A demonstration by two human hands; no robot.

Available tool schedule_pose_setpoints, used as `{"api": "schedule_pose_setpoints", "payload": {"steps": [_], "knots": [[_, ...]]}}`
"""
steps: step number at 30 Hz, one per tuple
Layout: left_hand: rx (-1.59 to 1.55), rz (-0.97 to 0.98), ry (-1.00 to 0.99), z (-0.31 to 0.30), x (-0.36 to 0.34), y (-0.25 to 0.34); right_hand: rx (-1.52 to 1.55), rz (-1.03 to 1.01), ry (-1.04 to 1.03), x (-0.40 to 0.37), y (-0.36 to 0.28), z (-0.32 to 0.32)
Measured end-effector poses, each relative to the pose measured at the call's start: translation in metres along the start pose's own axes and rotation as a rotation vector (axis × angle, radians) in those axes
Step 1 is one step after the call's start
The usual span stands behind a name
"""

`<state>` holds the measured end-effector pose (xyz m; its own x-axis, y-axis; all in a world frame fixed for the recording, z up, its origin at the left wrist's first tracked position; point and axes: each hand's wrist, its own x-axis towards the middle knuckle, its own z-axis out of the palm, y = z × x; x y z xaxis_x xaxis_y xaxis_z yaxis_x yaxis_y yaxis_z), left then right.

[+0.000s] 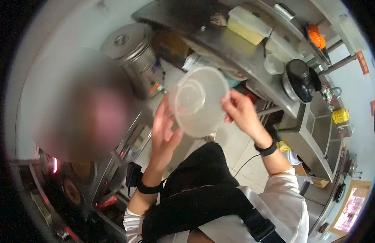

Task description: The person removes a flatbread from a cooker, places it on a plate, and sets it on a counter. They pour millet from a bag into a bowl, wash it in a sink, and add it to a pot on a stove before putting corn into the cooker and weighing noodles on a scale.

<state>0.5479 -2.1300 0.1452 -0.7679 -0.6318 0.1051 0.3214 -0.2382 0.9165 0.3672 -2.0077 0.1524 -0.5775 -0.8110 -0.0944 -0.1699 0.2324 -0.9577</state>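
Note:
A round, translucent plastic tub [201,109] is held up in front of my body, tilted so that its inside and circular base face me. My right hand [241,111] grips its right side, thumb over the rim and fingers curled behind the wall. On the other side, my left hand [165,131] has its fingers apart and palm turned toward the tub, fingertips right at its left edge. Black bands circle both of my wrists.
A lidded metal pot [132,56] stands beyond my left hand. Along the steel counter [207,34] are a plastic box with yellow contents [248,25], a small clear cup [273,64] and a black pan [299,79]. A steel sink [317,133] lies right. A blurred patch hides part of the left.

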Motion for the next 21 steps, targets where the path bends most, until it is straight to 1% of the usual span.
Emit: {"api": "schedule_pose_setpoints", "payload": {"steps": [1, 2, 4, 5, 6, 7, 8, 10, 11, 12, 14, 16, 17, 20, 21], "knots": [[0.025, 0.015, -0.039, 0.007, 0.023, -0.019, 0.047, 0.015, 0.018, 0.012, 0.016, -0.016], [0.021, 0.019, -0.059, 0.023, 0.045, -0.035, 0.022, -0.014, 0.047, 0.028, 0.04, -0.036], [0.092, -0.093, -0.067, 0.059, 0.09, -0.059, 0.108, 0.09, 0.119, 0.053, 0.058, -0.078], [0.1, -0.105, -0.086, 0.076, 0.114, -0.074, 0.121, 0.097, 0.138, 0.068, 0.076, -0.103], [0.142, -0.126, -0.095, 0.095, 0.139, -0.092, -0.106, -0.043, 0.26, 0.083, 0.098, -0.129], [0.185, -0.144, -0.104, 0.113, 0.161, -0.109, -0.34, -0.179, 0.38, 0.094, 0.104, -0.15], [0.196, -0.154, -0.124, 0.131, 0.183, -0.121, -0.311, -0.138, 0.42, 0.1, 0.104, -0.17], [0.005, -0.317, -0.079, 0.164, 0.223, -0.145, -0.481, -0.264, 0.577, 0.116, 0.107, -0.209], [-0.089, -0.344, -0.088, 0.174, 0.238, -0.157, -0.472, -0.251, 0.584, 0.123, 0.109, -0.224], [-0.081, -0.358, -0.089, 0.181, 0.253, -0.166, -0.42, -0.223, 0.615, 0.13, 0.112, -0.235], [-0.233, -0.536, -0.097, 0.188, 0.276, -0.183, -0.364, -0.181, 0.641, 0.141, 0.12, -0.25], [-0.268, -0.596, -0.108, 0.191, 0.295, -0.202, -0.367, -0.29, 0.73, 0.153, 0.129, -0.265], [-0.276, -0.624, -0.115, 0.194, 0.302, -0.21, -0.364, -0.28, 0.733, 0.16, 0.134, -0.271], [-0.309, -0.699, -0.118, 0.199, 0.326, -0.23, -0.304, -0.284, 0.864, 0.175, 0.147, -0.287], [-0.338, -0.725, -0.113, 0.199, 0.334, -0.236, -0.155, -0.3, 0.928, 0.183, 0.151, -0.292]]}}
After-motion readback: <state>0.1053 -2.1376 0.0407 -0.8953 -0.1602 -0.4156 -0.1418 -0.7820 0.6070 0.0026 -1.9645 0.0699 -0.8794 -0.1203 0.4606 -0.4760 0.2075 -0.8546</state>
